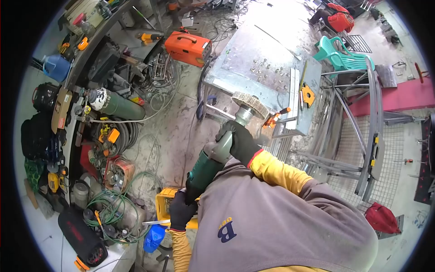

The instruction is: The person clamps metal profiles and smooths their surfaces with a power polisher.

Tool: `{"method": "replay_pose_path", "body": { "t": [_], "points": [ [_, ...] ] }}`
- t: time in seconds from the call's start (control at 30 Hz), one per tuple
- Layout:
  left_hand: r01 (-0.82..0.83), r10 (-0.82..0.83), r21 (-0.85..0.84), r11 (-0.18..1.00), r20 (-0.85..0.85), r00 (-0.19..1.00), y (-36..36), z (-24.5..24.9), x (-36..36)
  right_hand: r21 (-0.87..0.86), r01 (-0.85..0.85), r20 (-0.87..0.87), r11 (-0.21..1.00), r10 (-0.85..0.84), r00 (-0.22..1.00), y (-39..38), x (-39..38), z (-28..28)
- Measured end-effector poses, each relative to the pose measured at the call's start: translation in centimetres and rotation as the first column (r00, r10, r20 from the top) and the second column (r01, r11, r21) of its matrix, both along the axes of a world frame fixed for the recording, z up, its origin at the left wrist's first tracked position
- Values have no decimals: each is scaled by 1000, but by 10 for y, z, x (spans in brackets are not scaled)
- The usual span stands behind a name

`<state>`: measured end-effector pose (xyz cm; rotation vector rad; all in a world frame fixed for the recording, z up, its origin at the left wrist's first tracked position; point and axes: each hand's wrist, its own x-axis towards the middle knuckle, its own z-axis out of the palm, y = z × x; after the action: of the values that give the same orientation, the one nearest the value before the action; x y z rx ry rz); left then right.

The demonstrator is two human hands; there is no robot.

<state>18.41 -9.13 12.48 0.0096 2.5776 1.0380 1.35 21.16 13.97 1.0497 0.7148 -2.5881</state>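
Note:
I hold a green angle grinder (205, 170) slanting across the front of my body. My right hand (239, 141), in a black glove, is wrapped round its front end near the gear head. My left hand (181, 210), also black-gloved, grips the rear of the body. A thick, rough-faced tan wheel (250, 105) is fitted on the grinder's spindle and points away from me. In this view the wheel overlaps the near edge of a metal-topped table (240, 50). An orange-handled clamp (274, 119) sits at the table's edge, just right of the wheel.
Several small metal pieces (269, 72) and a yellow magnetic square (308, 96) lie on the table. An orange welding machine (188, 48), gas cylinder (117, 105) and yellow crate (161, 209) stand leftward. Rightward are a metal frame (367, 149), green chair (342, 56) and a person in red (340, 20).

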Motion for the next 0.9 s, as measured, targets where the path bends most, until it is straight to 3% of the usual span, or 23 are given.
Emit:
{"method": "replay_pose_path", "body": {
  "t": [0.1,0.23,0.3,0.37,0.53,0.73,0.9],
  "points": [
    [2,-2,-56,998,7,1000,11,-4,3,-16,-4,-135,1000,2,991,11,3,-16],
    [-2,0,-176,984,-11,1000,33,-5,-12,-44,106,-122,993,-110,986,22,-17,-43],
    [18,-28,-236,972,-39,999,40,-7,-15,156,-39,-28,987,44,999,32,-27,-33],
    [59,-58,-313,948,14,998,53,-4,-20,122,-38,24,992,35,999,38,-31,-36],
    [37,-69,-307,951,-93,993,74,-10,-21,102,-37,21,994,35,999,58,-34,-64],
    [15,-8,-253,967,28,1000,89,-17,-20,181,-1,67,984,-11,998,69,-35,-54],
    [-28,27,-211,977,-7,1000,91,-30,-17,177,-61,94,982,45,995,73,-38,-50]
  ]
}}
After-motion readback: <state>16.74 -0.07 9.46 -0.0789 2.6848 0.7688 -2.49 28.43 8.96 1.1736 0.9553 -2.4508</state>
